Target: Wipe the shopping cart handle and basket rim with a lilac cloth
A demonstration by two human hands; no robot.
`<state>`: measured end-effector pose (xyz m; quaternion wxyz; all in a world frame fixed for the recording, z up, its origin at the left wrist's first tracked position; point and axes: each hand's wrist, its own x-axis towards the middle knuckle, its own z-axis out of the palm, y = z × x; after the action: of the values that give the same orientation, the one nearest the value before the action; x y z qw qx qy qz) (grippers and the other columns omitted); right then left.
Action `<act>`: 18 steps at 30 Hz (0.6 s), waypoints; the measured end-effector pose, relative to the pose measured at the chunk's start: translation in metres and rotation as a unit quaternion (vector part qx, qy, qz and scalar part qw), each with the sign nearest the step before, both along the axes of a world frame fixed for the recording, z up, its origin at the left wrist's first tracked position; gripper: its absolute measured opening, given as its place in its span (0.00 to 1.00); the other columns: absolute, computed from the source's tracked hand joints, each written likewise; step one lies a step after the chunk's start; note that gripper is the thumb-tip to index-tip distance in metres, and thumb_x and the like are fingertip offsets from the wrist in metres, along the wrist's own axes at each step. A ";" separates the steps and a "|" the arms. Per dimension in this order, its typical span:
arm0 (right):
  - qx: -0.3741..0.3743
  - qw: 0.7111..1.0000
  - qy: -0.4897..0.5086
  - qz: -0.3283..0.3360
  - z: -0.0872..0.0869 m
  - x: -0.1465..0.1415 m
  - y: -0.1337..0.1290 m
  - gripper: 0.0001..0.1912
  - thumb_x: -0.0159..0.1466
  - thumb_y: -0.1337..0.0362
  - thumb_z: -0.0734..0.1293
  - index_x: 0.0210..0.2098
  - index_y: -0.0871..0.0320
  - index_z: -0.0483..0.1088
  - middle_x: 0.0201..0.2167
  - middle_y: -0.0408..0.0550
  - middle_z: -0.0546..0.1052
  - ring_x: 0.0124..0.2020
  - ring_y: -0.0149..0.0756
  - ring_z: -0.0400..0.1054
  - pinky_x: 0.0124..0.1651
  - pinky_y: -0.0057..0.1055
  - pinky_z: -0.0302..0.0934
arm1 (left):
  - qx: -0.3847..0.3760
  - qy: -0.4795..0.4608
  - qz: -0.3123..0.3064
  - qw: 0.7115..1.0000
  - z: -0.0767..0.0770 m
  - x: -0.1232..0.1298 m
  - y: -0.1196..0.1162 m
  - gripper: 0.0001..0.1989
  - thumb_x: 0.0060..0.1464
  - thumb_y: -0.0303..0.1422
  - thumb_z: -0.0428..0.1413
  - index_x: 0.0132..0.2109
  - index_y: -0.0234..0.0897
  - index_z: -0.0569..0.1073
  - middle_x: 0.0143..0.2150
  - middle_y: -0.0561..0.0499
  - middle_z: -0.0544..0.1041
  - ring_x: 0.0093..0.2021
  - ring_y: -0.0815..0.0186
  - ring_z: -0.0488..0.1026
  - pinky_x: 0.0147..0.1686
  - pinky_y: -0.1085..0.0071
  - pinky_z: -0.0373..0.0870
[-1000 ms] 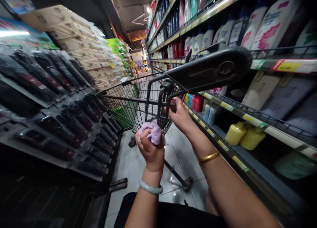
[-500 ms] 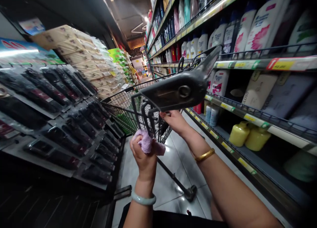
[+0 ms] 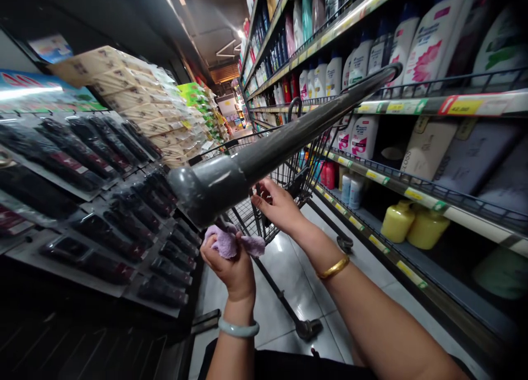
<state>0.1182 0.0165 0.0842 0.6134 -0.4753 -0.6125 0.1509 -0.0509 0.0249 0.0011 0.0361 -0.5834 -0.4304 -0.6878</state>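
My left hand (image 3: 231, 267) is closed around a crumpled lilac cloth (image 3: 252, 244), just below the near end of a shopping cart's handle. That dark grey handle (image 3: 264, 154), scuffed at its thick end, slants across the view up to the right. Under the bar, my right hand (image 3: 282, 207) has its fingers loosely curled and apart beside the black wire basket (image 3: 243, 220). Whether its fingertips touch the wire, I cannot tell. A jade-coloured bangle (image 3: 238, 329) circles my left wrist, a gold one (image 3: 333, 268) my right.
Shelves of shampoo bottles (image 3: 431, 44) line the right, with yellow jars (image 3: 396, 221) low down. Black packaged goods (image 3: 94, 226) hang on a rack at left, near stacked tan packs (image 3: 124, 94). A cart wheel (image 3: 308, 329) rests on the tiled floor (image 3: 289, 281).
The handle has swung so its long bar now lies across the view. Both hands shifted slightly left, the left one lower with the cloth. My right fingers have opened somewhat.
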 end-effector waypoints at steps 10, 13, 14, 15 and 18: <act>0.011 1.000 -0.012 -0.019 -0.003 0.000 -0.005 0.21 0.67 0.45 0.68 0.50 0.54 0.70 0.44 0.50 0.75 0.42 0.38 0.70 0.44 0.36 0.69 | 0.073 -0.032 -0.062 0.995 0.040 -0.008 -0.013 0.24 0.52 0.39 0.67 0.51 0.41 0.64 0.48 0.50 0.66 0.52 0.60 0.68 0.57 0.60 0.65; 0.016 1.000 -0.007 -0.017 -0.005 0.001 -0.006 0.21 0.67 0.46 0.69 0.52 0.54 0.70 0.46 0.51 0.74 0.42 0.38 0.70 0.45 0.37 0.71 | -0.005 -0.102 -0.106 0.989 0.029 0.001 -0.004 0.24 0.57 0.42 0.64 0.53 0.41 0.63 0.48 0.49 0.68 0.45 0.64 0.70 0.51 0.64 0.69; 0.016 1.000 -0.006 -0.018 -0.006 0.001 -0.005 0.22 0.66 0.47 0.69 0.52 0.53 0.69 0.47 0.52 0.74 0.41 0.38 0.70 0.45 0.38 0.71 | -0.036 -0.131 -0.121 0.983 0.022 0.005 -0.001 0.24 0.57 0.43 0.63 0.54 0.41 0.62 0.48 0.49 0.69 0.44 0.65 0.71 0.49 0.65 0.70; 0.016 1.000 -0.007 -0.020 -0.007 0.001 -0.005 0.22 0.66 0.48 0.69 0.53 0.53 0.69 0.48 0.52 0.74 0.41 0.38 0.70 0.45 0.38 0.71 | -0.055 -0.156 -0.131 0.978 0.016 0.009 0.001 0.25 0.58 0.44 0.62 0.54 0.41 0.62 0.48 0.49 0.70 0.44 0.66 0.71 0.49 0.66 0.70; 0.008 0.999 -0.020 -0.030 -0.008 0.001 -0.004 0.23 0.66 0.50 0.70 0.55 0.54 0.68 0.49 0.53 0.74 0.41 0.38 0.71 0.46 0.39 0.72 | -0.050 -0.178 -0.127 0.974 0.008 0.017 0.000 0.24 0.58 0.45 0.63 0.53 0.42 0.63 0.49 0.49 0.69 0.46 0.66 0.71 0.51 0.67 0.69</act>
<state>0.1193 0.0124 0.0765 0.6092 -0.4911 -0.6114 0.1179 -0.0341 0.0246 0.0096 -0.1582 -0.5025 -0.3861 -0.7572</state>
